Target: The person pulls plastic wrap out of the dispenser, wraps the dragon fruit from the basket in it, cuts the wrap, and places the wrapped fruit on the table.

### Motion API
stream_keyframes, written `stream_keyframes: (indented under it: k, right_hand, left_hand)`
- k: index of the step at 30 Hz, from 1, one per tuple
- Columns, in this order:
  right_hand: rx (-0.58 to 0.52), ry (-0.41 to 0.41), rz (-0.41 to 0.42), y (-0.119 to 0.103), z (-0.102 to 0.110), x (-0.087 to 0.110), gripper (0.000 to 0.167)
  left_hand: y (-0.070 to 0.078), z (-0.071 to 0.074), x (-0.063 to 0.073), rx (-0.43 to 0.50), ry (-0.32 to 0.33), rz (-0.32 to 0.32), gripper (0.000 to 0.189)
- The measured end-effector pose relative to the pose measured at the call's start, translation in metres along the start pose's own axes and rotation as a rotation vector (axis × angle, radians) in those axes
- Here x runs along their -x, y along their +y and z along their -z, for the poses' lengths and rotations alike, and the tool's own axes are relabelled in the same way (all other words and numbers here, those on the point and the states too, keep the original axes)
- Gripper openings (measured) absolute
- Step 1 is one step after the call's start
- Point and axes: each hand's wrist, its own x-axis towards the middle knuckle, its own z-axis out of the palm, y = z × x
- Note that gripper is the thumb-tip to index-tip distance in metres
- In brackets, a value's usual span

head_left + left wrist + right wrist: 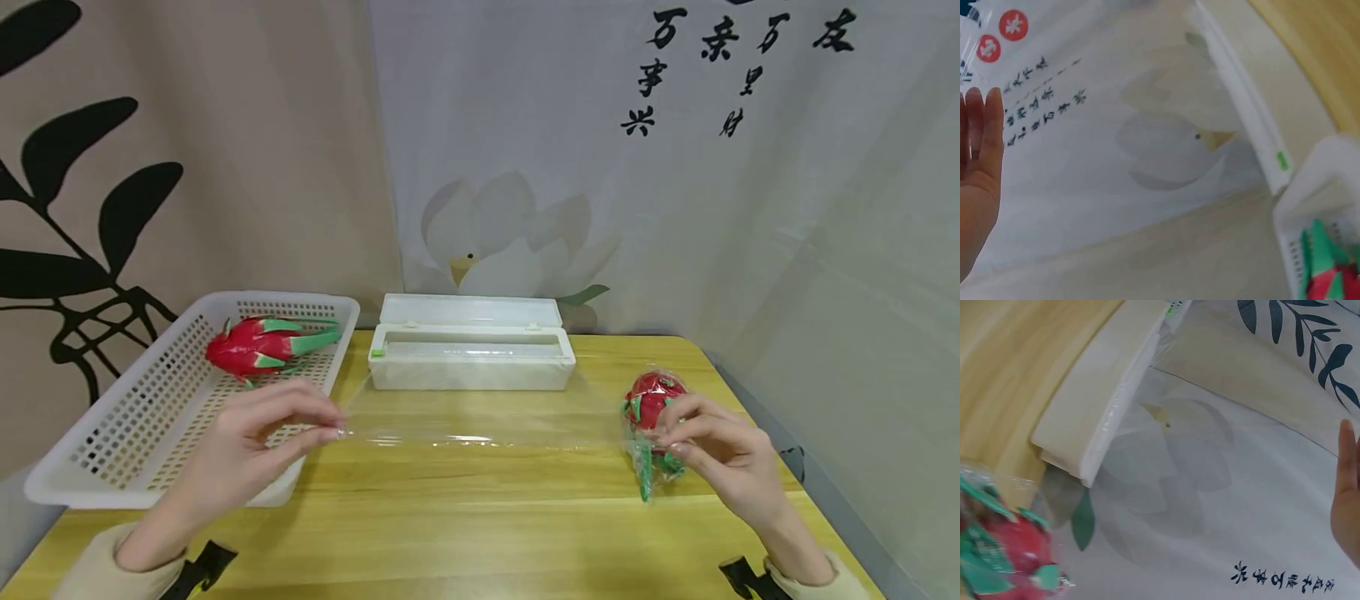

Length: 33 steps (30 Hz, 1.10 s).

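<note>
Clear film [472, 439] is the thing in hand: thin, glossy sheet, free edge running left-right between both hands, box end pointing away from the person. It's stretched out in front of the box [472, 358], over the table [495, 525], flaring wider toward the hands.

Left hand [262, 425]: thumb and fingertips pinch the film's left corner, near the basket. Right hand [723, 446]: same pinch on the right corner, in front of the wrapped fruit in the head view; can't tell if it touches it.

Box: white, rigid, long axis left-right, lid hinged up at the back, green tab at front left.

Basket [112, 500]: white perforated plastic, rounded corners. Fruit [255, 346] inside: red, oval, round end left, green leaf tips right.

Wrapped fruit [652, 400]: same red/green, in crinkled clear wrap, leaf tips toward the person.

Table: yellow wood grain. Backdrop [525, 125]: printed cloth.
</note>
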Motion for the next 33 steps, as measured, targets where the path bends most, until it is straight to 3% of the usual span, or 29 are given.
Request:
stream_keyframes:
  k: [7, 11, 15, 18, 25, 29, 33]
  right_hand:
    - [-0.131, -0.119, -0.027, 0.006, -0.007, 0.022, 0.028]
    - [-0.094, -0.200, -0.110, 0.014, -0.006, 0.041, 0.034]
    - [-0.046, -0.277, -0.225, 0.020, -0.006, 0.062, 0.044]
    - [-0.040, -0.320, -0.275, 0.025, -0.007, 0.074, 0.048]
    - [-0.013, -0.405, -0.327, 0.037, -0.015, 0.095, 0.039]
    - [0.053, -0.448, -0.374, 0.042, -0.019, 0.103, 0.028]
    - [0.113, -0.503, -0.397, 0.048, -0.022, 0.109, 0.020]
  left_hand:
    - [-0.010, -0.014, 0.030, 0.204, -0.044, -0.135, 0.010]
    - [-0.013, -0.022, 0.044, 0.252, -0.106, -0.184, 0.012]
    - [-0.016, -0.029, 0.062, 0.243, -0.189, -0.175, 0.019]
    - [-0.019, -0.034, 0.076, 0.217, -0.251, -0.124, 0.026]
    - [-0.031, -0.048, 0.098, 0.124, -0.377, -0.065, 0.020]
    - [-0.040, -0.057, 0.109, 0.155, -0.425, -0.072, 0.016]
    - [-0.050, -0.065, 0.118, 0.149, -0.448, -0.121, 0.014]
